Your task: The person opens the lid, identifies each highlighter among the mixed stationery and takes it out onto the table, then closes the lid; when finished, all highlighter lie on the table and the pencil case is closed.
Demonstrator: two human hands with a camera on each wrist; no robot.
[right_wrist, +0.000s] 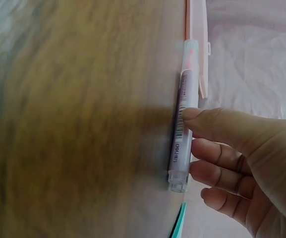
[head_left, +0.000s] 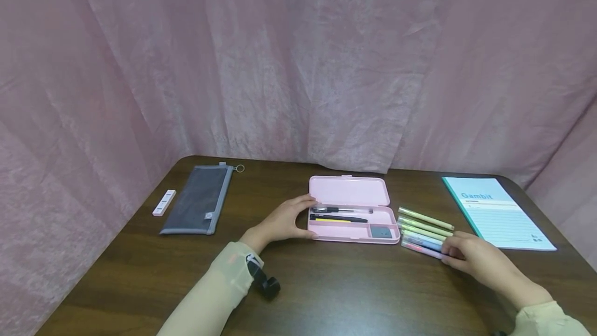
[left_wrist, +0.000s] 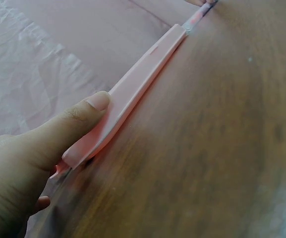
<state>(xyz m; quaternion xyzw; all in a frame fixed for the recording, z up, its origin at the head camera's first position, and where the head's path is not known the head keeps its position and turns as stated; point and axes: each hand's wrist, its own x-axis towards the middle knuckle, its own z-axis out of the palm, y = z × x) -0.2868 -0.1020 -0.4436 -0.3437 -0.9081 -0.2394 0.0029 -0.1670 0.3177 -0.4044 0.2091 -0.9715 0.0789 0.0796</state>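
An opened pink pencil case [head_left: 349,191] lies at the table's middle, its lid tipped back. Inside are a clear-barrelled pen [head_left: 342,210], a black-and-yellow pen [head_left: 338,219] and a grey block [head_left: 380,232]. My left hand [head_left: 282,220] grips the case's left end, with the thumb on the front wall in the left wrist view. Right of the case, several highlighters [head_left: 425,218] lie side by side. My right hand [head_left: 485,261] holds the nearest one, a pale purple highlighter [right_wrist: 183,96] with a pink tip, between thumb and fingers; its index finger is mostly hidden.
A grey mesh zip pouch [head_left: 196,201] with a ring lies at the left, beside a small white strip [head_left: 164,203]. A teal-and-white notebook [head_left: 499,217] lies at the right. Pink curtains [head_left: 298,66] hang behind the wooden table [head_left: 317,284].
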